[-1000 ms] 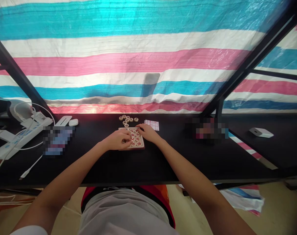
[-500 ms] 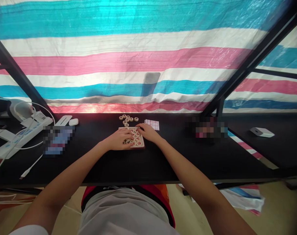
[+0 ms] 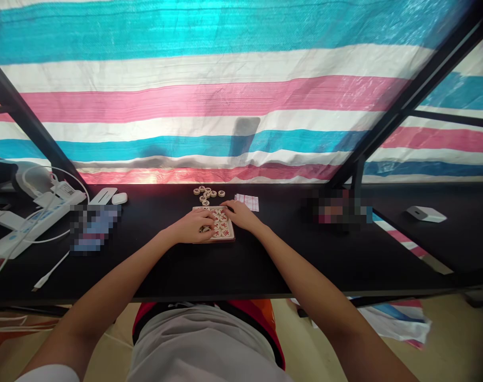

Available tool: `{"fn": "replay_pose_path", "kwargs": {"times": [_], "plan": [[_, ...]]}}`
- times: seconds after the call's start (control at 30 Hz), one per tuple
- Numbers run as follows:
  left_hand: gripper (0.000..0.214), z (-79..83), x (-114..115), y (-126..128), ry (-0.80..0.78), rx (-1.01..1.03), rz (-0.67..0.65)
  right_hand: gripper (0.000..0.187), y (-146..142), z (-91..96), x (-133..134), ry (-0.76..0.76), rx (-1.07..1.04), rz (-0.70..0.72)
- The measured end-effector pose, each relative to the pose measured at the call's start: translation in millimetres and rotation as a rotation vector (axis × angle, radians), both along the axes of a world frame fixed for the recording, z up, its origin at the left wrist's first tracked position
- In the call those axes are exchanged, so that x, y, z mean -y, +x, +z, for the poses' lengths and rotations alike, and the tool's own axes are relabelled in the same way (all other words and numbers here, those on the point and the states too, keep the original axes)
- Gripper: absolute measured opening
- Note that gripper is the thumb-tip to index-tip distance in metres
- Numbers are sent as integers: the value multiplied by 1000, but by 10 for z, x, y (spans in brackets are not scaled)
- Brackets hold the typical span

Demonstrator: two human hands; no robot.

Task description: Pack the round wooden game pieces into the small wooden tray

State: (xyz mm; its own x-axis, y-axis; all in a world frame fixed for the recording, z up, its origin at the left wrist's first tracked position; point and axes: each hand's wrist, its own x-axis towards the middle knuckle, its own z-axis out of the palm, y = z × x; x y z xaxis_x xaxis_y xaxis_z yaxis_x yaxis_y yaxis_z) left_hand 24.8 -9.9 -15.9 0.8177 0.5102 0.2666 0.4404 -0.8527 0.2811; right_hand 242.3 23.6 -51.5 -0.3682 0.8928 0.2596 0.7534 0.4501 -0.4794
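Note:
A shallow, light-rimmed box of round Chinese chess pieces lies on the black desk. Red characters mark the pieces showing on its right side. From the left, my left hand reaches over the box, fingers bent and spread on the pieces. A dark-marked piece shows in the gap by its thumb; whether it is gripped I cannot tell. My right hand holds the box's back right corner. Behind the box lie several loose dark-marked pieces. Part of the box is hidden under my left hand.
Beside my right hand lies a red-lined paper. On the left are a white power strip with cables, a blurred-out flat object and a white case. A white charger sits far right. Striped sheeting hangs behind the desk.
The fingers of my left hand have shifted slightly over the pieces, and the dark-marked piece beneath them looks turned or moved. My right hand stays at the box corner.

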Motion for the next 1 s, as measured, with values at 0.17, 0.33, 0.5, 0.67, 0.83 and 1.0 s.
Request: {"fn": "replay_pose_path", "kwargs": {"times": [0.17,0.33,0.5,0.67,0.83,1.0], "plan": [[16,-3,0,-5,10,-21,-6,27,3,5,4,3,3,5],[15,1,15,-3,32,-24,-3,27,6,-8,-5,14,2,6],[21,24,33,-8,10,-11,33,25,8,-6,-9,9,12,2],[26,58,-16,-50,-128,60,61,26,10,0,-9,10,9,9],[37,29,-226,-184,-251,268,307,26,1,39,13,-5,6,6],[35,-169,-490,-366,-143,143,460,27,1,72,35,-31,3,1]]}}
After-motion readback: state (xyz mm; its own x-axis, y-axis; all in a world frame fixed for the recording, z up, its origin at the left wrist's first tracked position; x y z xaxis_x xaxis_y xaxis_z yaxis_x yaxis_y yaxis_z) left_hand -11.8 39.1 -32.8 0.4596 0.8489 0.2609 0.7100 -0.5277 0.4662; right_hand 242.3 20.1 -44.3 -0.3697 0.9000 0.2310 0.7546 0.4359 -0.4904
